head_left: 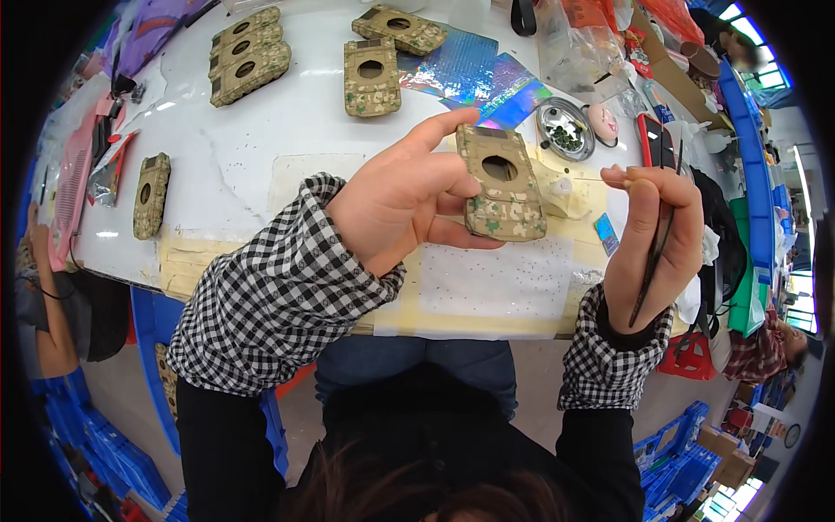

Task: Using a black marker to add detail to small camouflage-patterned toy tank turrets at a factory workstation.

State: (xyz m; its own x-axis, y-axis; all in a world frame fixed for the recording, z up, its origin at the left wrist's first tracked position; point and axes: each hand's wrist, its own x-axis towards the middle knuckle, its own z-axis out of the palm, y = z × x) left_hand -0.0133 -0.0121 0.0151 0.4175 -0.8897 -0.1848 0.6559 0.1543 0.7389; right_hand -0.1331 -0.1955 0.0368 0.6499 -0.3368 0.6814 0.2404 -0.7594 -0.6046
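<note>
A camouflage toy tank hull (509,209) with a round hole in its top is held up above the front of the table. My left hand (396,196) grips it by its left side, fingers spread around the edges. To its right, my right hand (657,213) pinches a thin needle-like stick (593,180) between thumb and forefinger, its tip toward the hull but apart from it. Dark tweezers (652,270) are tucked across the same palm. Just behind lies a small crumpled clear plastic piece (564,196). Below the hull, white paper (496,291) carries many tiny dark specks.
More camouflage hulls stand at the back left (248,56), back middle (372,78) and far left (151,196). A round dish (565,130) holds small dark green parts. Shiny holographic sheets (470,70) lie behind my left hand. Other people sit at both sides.
</note>
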